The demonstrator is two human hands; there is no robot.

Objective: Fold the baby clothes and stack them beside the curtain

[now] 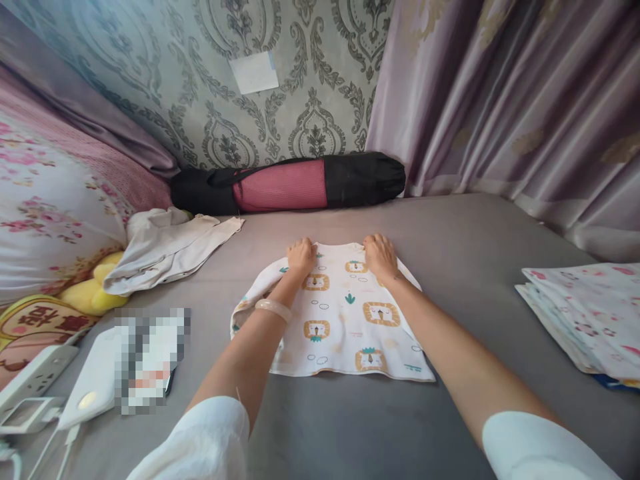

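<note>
A small white garment [345,320] printed with yellow lion faces lies flat on the grey bed surface [465,240]. My left hand [301,255] rests on its far left edge with the fingers curled down onto the cloth. My right hand [380,255] rests on the far right edge, its fingers also curled over the fabric. A pale bangle [273,308] sits on my left wrist. Both sleeves are white.
A black and pink roll bag [290,183] lies against the wallpapered wall. Beige clothing [170,250] lies at the left, near a yellow soft toy [97,290]. A stack of floral cloths [585,313] sits at the right. A power strip [35,377] and white devices lie near left.
</note>
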